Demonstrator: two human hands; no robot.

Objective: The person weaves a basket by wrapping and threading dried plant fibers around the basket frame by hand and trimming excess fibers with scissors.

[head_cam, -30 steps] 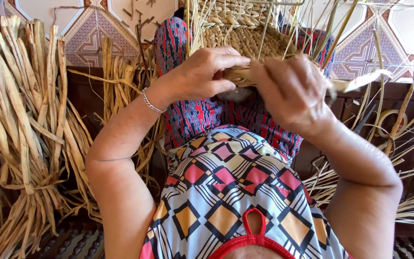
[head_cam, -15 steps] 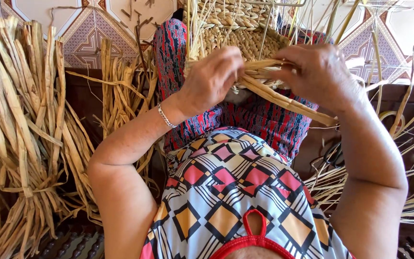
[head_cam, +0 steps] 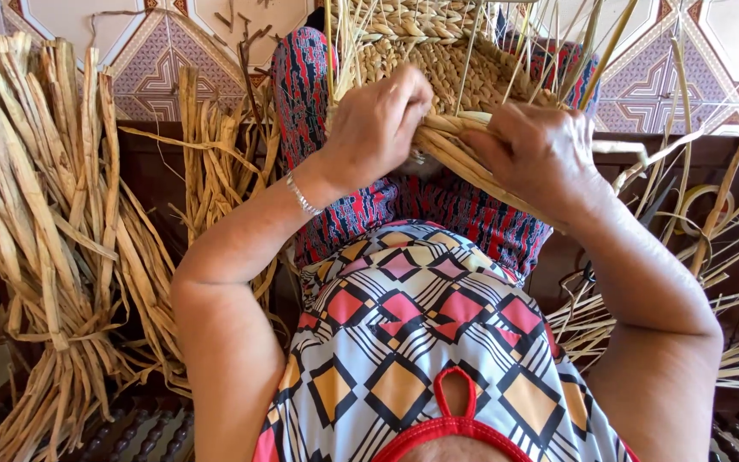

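**Basket weaving from above: grip just shifted on the strands**

Tiled floor with geometric patterns [head_cam: 173, 60] fills the top of the view, and dark wooden furniture [head_cam: 156, 162] runs across behind the knees. No desk here, everything sits on the person's lap or the floor.

The half-woven basket [head_cam: 446, 51] rests on the lap at the top middle, its loose stakes sticking up and fanning out. Both hands are at its near rim. The left hand [head_cam: 378, 128], bracelet [head_cam: 303, 195] on that wrist, is curled shut over the bunch of fibre strands [head_cam: 464, 158], fingers pressing them against the weave. The right hand [head_cam: 540, 154] is closed on the same bunch from the other side, pinching it where it slants down to the right.

Compared with a second ago: back then the hands were stacked close, the right one covering the strands almost fully. Half a second ago they'd pulled apart and the bunch was stretched out between them. Now they've come back together and the strands are drawn tight to the rim, so my read is one stitch of the weave is being cinched.

Big bundle of dried reeds [head_cam: 36, 222] stands on the left, more loose reeds [head_cam: 729, 342] are scattered on the right.
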